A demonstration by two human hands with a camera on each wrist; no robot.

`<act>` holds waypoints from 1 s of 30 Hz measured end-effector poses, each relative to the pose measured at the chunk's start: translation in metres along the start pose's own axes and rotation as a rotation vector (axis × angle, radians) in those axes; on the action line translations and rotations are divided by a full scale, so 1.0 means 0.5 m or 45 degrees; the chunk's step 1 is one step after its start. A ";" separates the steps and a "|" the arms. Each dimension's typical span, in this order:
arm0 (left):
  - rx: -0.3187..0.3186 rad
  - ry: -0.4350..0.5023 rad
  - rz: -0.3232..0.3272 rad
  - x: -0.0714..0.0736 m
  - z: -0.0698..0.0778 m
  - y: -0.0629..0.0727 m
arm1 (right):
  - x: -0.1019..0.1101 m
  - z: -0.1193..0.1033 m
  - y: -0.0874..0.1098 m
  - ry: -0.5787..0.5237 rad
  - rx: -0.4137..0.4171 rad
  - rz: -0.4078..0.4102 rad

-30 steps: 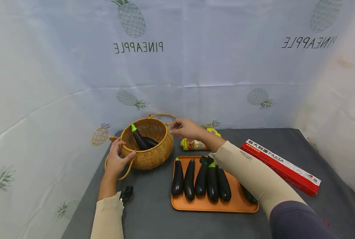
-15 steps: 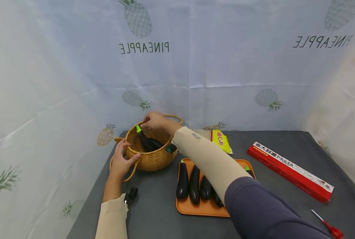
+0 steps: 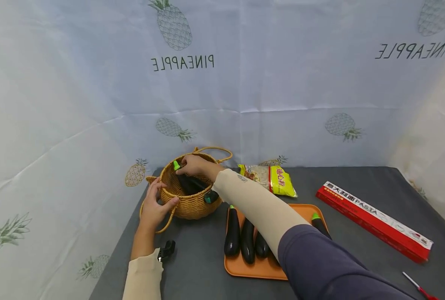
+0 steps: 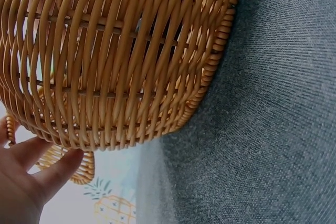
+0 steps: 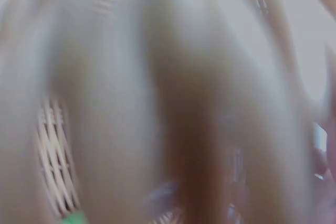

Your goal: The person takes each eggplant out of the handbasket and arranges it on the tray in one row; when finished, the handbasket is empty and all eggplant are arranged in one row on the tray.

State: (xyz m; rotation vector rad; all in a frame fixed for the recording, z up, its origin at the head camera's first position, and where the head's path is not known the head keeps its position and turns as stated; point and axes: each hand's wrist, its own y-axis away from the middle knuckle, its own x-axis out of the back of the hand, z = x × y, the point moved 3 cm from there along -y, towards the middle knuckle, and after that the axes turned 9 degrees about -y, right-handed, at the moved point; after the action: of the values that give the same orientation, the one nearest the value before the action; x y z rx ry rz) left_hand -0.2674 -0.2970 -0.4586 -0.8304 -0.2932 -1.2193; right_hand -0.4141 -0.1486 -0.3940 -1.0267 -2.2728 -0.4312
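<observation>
A round wicker basket stands at the back left, holding dark eggplants. My right hand reaches in over its rim and grips an eggplant just below the bright green stem. Another eggplant lies beside it, partly covered by the hand. My left hand rests against the basket's left side with fingers spread and thumb apart. In the left wrist view, the fingers touch the outer weave near a handle. The right wrist view is mostly blurred, with some wicker and a green spot.
An orange tray with several eggplants lies front centre, partly under the right arm. Behind it is a yellow pasta bag. A red pasta box and a red-handled tool lie at right. A white printed cloth hangs behind.
My right hand has moved left from the basket's right handle, over the rim and down onto the eggplant inside. The left hand stays at the basket. The head view has shifted slightly.
</observation>
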 end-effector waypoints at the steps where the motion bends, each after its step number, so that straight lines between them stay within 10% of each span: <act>1: -0.003 -0.004 -0.001 -0.001 0.000 0.000 | -0.003 0.002 0.001 -0.017 -0.012 -0.007; 18: 0.010 -0.023 0.015 -0.005 -0.001 0.002 | -0.031 0.002 -0.012 0.115 0.017 0.009; 30: 0.000 -0.017 0.025 -0.004 -0.002 0.002 | 0.034 0.003 0.029 -0.354 0.173 -0.030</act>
State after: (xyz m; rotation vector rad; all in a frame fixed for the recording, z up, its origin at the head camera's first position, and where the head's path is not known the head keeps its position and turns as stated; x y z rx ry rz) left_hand -0.2675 -0.2962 -0.4609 -0.8396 -0.2951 -1.1956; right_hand -0.4124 -0.1287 -0.3834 -1.0454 -2.5214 -0.1466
